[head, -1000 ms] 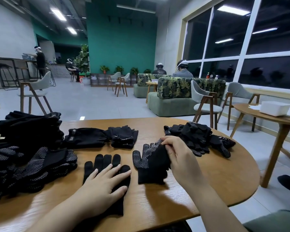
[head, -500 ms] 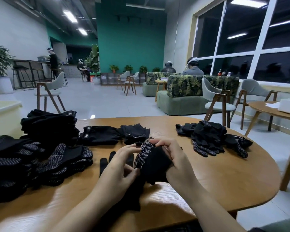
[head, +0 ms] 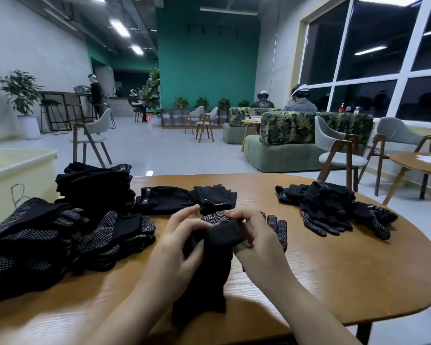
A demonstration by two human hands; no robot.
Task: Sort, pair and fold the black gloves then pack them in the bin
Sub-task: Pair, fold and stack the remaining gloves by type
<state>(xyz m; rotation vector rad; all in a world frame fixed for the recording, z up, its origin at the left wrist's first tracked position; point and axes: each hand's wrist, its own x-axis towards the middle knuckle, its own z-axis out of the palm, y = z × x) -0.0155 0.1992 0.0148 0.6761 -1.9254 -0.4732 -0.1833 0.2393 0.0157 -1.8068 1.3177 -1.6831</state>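
Gloves (head: 219, 235), earlier gripped by right hand (head: 256, 245) alone, now pinched by both hands' fingers (head: 184, 215).

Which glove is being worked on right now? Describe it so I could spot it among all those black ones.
Start at the round wooden table and go to its near middle. There the left hand and right hand grip a dotted black glove. Unlike the gloves in the piles either side, it is lifted and half folded.
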